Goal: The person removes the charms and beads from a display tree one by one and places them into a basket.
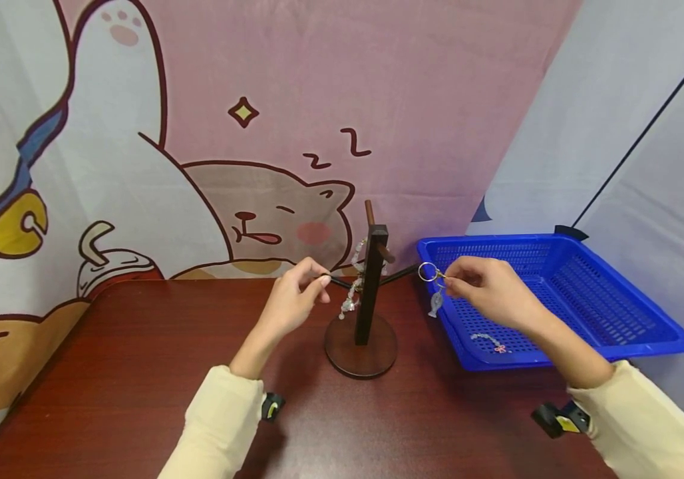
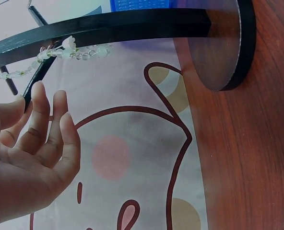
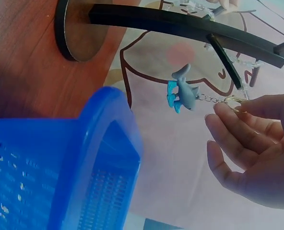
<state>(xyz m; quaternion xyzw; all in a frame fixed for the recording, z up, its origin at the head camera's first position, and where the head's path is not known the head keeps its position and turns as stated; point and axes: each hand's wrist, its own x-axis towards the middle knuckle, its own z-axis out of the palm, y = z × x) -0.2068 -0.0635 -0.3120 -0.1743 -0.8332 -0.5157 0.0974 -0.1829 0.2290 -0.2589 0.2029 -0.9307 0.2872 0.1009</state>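
Observation:
A dark wooden stand (image 1: 368, 293) with a round base (image 1: 361, 359) and several pegs rises from the table. My left hand (image 1: 294, 296) pinches the tip of its left peg (image 2: 42, 72) between thumb and forefinger. Pale beaded bracelets (image 1: 351, 301) hang on the stand close by. Thumb and fingers of my right hand (image 1: 494, 289) pinch a keychain (image 3: 234, 101) by its gold-coloured metal. A grey-blue dolphin charm (image 3: 186, 93) with bright blue parts dangles from it on a short chain. The keychain's ring (image 1: 428, 271) is right at the tip of the right peg (image 3: 226, 62).
To the right stands a blue plastic basket (image 1: 647, 326) with perforated walls. A beaded bracelet with a pink charm (image 1: 500, 348) lies inside it. The reddish-brown table (image 1: 138, 372) ends at a cloth backdrop (image 1: 438, 100) printed with cartoon animals.

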